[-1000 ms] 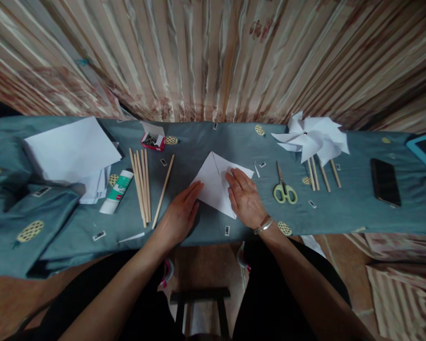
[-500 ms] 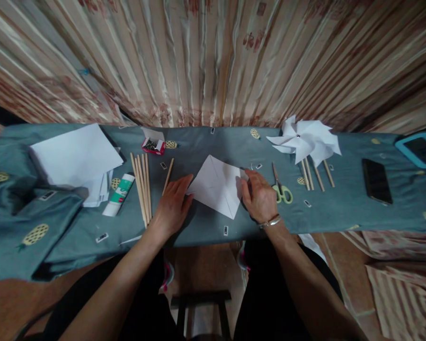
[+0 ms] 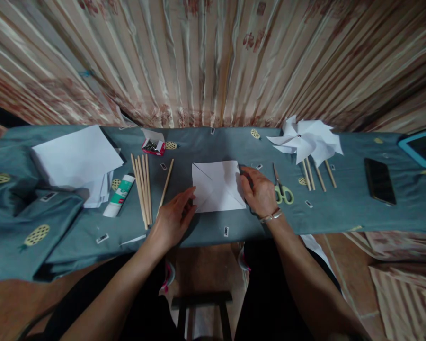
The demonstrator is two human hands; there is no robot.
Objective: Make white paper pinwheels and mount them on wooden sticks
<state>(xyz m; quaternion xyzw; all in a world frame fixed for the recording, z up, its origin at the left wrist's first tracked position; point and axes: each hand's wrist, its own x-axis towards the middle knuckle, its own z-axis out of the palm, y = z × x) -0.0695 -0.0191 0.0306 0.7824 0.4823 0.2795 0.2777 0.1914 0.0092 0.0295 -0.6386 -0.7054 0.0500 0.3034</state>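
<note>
A square sheet of white paper (image 3: 218, 187) with diagonal crease lines lies flat on the cloth between my hands. Along one of its diagonals, at the upper left corner, runs a dark line that looks like a slit. My left hand (image 3: 175, 215) rests at the sheet's lower left edge, thumb and forefinger apart. At the right edge is my right hand (image 3: 260, 192), fingers bent and thumb apart from the forefinger, near or touching the paper. Green-handled scissors (image 3: 284, 193) lie just right of that hand. A single wooden stick (image 3: 166, 182) lies beyond my left hand.
Left on the table are several wooden sticks (image 3: 142, 187), a glue stick (image 3: 119, 195), a stack of white paper (image 3: 76, 156) and a small red box (image 3: 154, 148) of metal pieces. Right are white paper pinwheels (image 3: 312, 137), a phone (image 3: 379, 181) and a blue-framed device (image 3: 421, 148).
The paper has turned from standing on a corner to lying with its sides roughly square to me. My left hand has shifted slightly nearer; the fingers of both hands have moved only a little.
</note>
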